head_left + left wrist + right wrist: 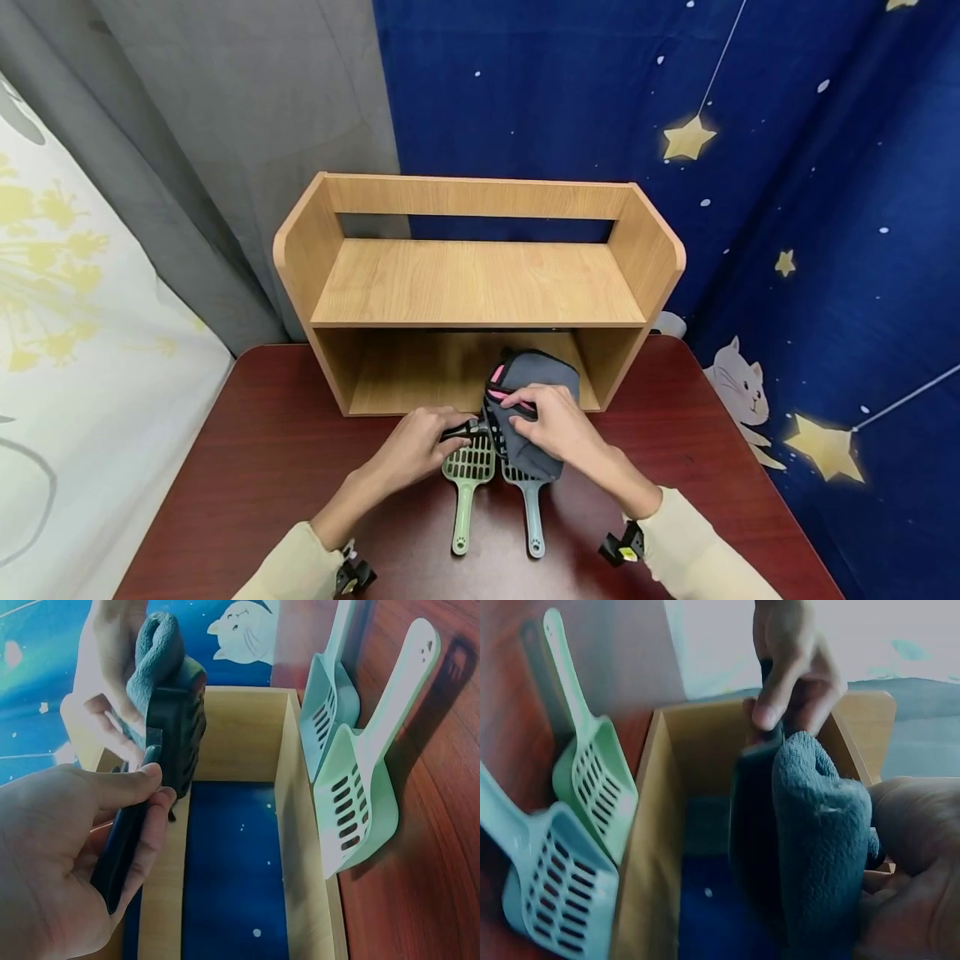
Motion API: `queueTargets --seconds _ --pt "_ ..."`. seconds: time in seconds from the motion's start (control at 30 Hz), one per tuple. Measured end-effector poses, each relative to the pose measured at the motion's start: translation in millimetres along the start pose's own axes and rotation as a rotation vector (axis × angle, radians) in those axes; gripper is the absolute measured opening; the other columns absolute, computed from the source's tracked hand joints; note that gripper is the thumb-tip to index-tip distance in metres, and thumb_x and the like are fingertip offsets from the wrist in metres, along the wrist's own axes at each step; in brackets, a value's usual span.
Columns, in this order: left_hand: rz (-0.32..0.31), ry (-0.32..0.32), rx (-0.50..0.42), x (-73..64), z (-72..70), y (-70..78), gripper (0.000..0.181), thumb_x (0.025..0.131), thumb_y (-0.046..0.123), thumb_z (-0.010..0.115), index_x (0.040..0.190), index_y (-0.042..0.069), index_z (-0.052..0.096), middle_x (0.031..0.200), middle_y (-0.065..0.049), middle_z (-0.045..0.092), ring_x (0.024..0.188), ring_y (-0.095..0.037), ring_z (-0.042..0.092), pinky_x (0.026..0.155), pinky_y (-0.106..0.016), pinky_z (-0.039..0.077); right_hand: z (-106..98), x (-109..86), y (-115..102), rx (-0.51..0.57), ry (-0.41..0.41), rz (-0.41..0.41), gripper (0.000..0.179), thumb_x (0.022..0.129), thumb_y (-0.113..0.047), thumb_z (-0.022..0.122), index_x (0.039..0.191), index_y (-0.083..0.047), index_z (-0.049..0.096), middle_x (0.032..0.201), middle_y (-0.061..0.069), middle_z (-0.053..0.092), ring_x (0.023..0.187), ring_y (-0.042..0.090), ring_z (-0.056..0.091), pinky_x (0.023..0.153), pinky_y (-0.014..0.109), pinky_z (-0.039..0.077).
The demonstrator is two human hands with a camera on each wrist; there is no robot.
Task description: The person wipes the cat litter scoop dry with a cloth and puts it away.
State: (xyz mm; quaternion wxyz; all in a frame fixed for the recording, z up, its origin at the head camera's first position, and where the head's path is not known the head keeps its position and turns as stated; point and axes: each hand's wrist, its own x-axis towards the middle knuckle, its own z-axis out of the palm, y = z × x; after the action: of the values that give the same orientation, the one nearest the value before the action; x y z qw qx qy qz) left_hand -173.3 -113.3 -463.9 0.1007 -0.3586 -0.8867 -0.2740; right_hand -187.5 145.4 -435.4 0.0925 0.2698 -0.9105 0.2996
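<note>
My left hand (423,442) grips the handle of a black slotted litter scoop (180,735), thumb on one side and fingers on the other. The scoop is raised in front of the shelf. In my right hand (555,425) is a thick grey cloth (536,375) with black edging and pink trim, held along the scoop's head. The right wrist view shows the cloth's fuzzy, folded side next to the black scoop. A green litter scoop (462,521) and a blue one (533,521) lie side by side below my hands, handles toward me.
Behind the hands stands a two-level wooden shelf (480,283) on a red-brown table (300,467). A blue star-patterned curtain (540,100) and a grey curtain (225,108) hang behind it. White patterned fabric (90,375) is on the left.
</note>
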Motion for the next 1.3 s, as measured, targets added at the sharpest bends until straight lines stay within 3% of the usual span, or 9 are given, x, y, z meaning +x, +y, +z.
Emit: queueTargets --seconds 0.2,0.4,0.57,0.67,0.83,1.07,1.17,1.3 --pt "0.006 0.027 0.013 -1.0 -4.8 -1.3 0.034 0.092 0.009 0.081 0.125 0.001 0.077 0.11 -0.008 0.08 0.101 -0.024 0.077 0.086 -0.041 0.061 -11.4 -0.1 7.0 -0.092 0.098 -0.007 0.028 0.077 0.0 0.084 0.102 -0.012 0.084 0.1 0.006 0.08 0.081 0.018 0.067 0.071 0.04 0.054" --pt "0.009 0.032 -0.003 6.5 -2.3 2.1 0.03 0.091 0.009 0.082 0.121 0.003 0.078 0.106 -0.006 0.08 0.098 -0.021 0.077 0.084 -0.039 0.061 -5.2 6.2 -5.1 0.033 0.037 0.013 0.028 0.081 -0.005 0.083 0.107 -0.015 0.084 0.109 0.003 0.08 0.095 0.019 0.072 0.079 0.036 0.055" --pt "0.012 0.035 -0.02 10.1 1.1 5.6 0.028 0.091 0.009 0.083 0.118 0.003 0.079 0.104 -0.005 0.079 0.094 -0.019 0.077 0.08 -0.037 0.061 -2.0 7.5 -12.4 0.117 0.037 0.032 0.029 0.081 -0.006 0.084 0.109 -0.016 0.084 0.11 0.001 0.08 0.103 0.019 0.073 0.085 0.037 0.056" --pt "0.01 0.03 -0.02 9.4 1.8 6.0 0.028 0.091 0.009 0.083 0.119 0.003 0.079 0.106 -0.006 0.08 0.095 -0.019 0.077 0.079 -0.036 0.061 -3.0 6.6 -10.7 0.103 0.013 0.035 0.028 0.082 -0.006 0.084 0.108 -0.016 0.084 0.109 0.001 0.08 0.101 0.018 0.072 0.085 0.036 0.056" --pt "-0.009 0.006 -0.036 3.7 0.9 5.6 0.031 0.092 0.01 0.082 0.122 0.004 0.078 0.113 -0.007 0.08 0.101 -0.018 0.076 0.084 -0.037 0.061 -12.0 2.0 2.5 0.006 -0.043 0.024 0.025 0.082 -0.005 0.082 0.104 -0.016 0.084 0.099 -0.002 0.079 0.083 0.011 0.062 0.077 0.031 0.049" --pt "-0.023 0.0 -0.047 -0.8 -0.3 5.1 0.032 0.093 0.013 0.081 0.123 0.004 0.078 0.115 -0.007 0.08 0.106 -0.022 0.076 0.088 -0.039 0.061 -16.8 -2.1 6.4 -0.074 -0.011 0.048 0.025 0.08 -0.003 0.081 0.101 -0.016 0.084 0.099 0.0 0.079 0.08 0.013 0.06 0.073 0.034 0.049" --pt "-0.01 0.012 -0.038 2.5 0.7 5.7 0.03 0.092 0.012 0.082 0.121 0.004 0.079 0.112 -0.006 0.08 0.102 -0.02 0.077 0.086 -0.038 0.062 -11.3 0.3 1.3 -0.048 -0.011 0.037 0.025 0.081 -0.006 0.082 0.102 -0.018 0.084 0.1 -0.002 0.079 0.082 0.012 0.063 0.075 0.034 0.051" --pt "0.01 0.017 -0.042 9.6 4.1 8.4 0.028 0.092 0.011 0.082 0.119 0.005 0.079 0.106 -0.004 0.08 0.094 -0.015 0.075 0.08 -0.035 0.061 -7.0 3.1 -3.9 0.063 -0.018 0.026 0.025 0.083 -0.007 0.084 0.105 -0.019 0.084 0.103 -0.001 0.079 0.092 0.014 0.069 0.08 0.033 0.054"
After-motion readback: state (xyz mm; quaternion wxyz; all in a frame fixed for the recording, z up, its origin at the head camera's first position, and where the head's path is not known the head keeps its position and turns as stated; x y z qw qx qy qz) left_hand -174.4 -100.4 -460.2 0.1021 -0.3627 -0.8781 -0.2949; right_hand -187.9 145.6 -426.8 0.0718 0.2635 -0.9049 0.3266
